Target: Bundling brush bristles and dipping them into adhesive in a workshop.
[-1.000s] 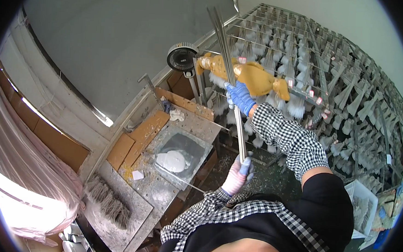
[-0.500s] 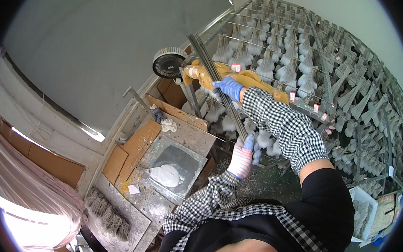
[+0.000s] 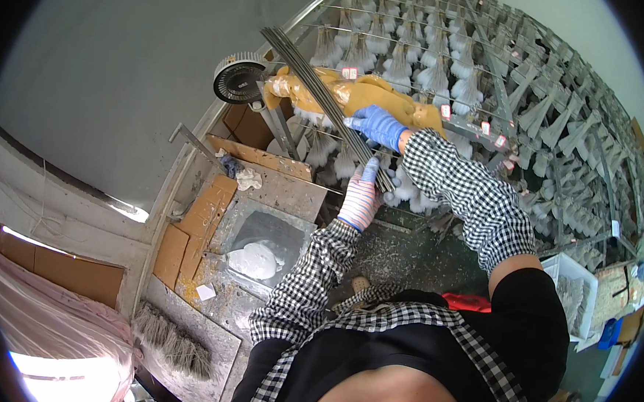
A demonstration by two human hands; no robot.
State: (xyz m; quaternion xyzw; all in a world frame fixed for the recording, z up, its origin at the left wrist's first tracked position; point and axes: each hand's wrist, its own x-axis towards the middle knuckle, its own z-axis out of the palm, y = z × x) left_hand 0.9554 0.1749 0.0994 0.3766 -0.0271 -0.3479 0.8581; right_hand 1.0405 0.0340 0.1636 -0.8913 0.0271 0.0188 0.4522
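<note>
Your right hand [image 3: 377, 125] had its grip closed around the bundle of long grey rods [image 3: 321, 90], held slanting before the rack of white tufts [image 3: 491, 86]. Your left hand [image 3: 359, 197] clasped the bundle's lower end.

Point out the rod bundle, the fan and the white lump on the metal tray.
Rod bundle [image 3: 321, 90], head view, mid-length above the gloved hands.
Fan [image 3: 238, 80], head view, centre of its round grille.
White lump [image 3: 253, 260], head view, middle of the lump.
</note>
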